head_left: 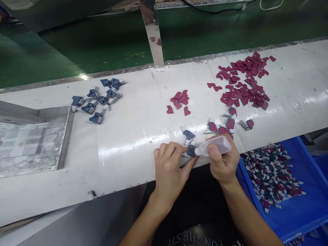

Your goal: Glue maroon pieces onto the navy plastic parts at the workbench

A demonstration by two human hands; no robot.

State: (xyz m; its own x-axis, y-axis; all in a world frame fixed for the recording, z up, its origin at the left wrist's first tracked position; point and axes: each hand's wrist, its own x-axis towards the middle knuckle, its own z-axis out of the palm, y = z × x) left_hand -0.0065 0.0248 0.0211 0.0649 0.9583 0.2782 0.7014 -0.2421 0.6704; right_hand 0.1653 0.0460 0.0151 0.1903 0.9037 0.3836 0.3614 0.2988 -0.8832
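Observation:
My left hand (pixel 170 164) pinches a small dark blue part (pixel 191 151) between thumb and forefinger at the table's near edge. My right hand (pixel 225 162) is wrapped round a translucent squeeze bottle (pixel 217 145), whose nozzle points left and meets the blue part or lies right beside it. Just beyond the held part lies another blue part (pixel 189 134) with a light grey piece. Several grey parts with red inlays (pixel 223 130) lie behind the bottle. A small group of loose red pieces (pixel 177 99) rests farther back on the white tabletop (pixel 128 136).
A large pile of red pieces (pixel 246 92) covers the back right. Several blue parts (pixel 102 100) lie at the left, near a metal plate (pixel 33 140). A blue bin (pixel 302 205) of finished-looking parts stands below the right edge. A metal post (pixel 153 37) rises behind the table.

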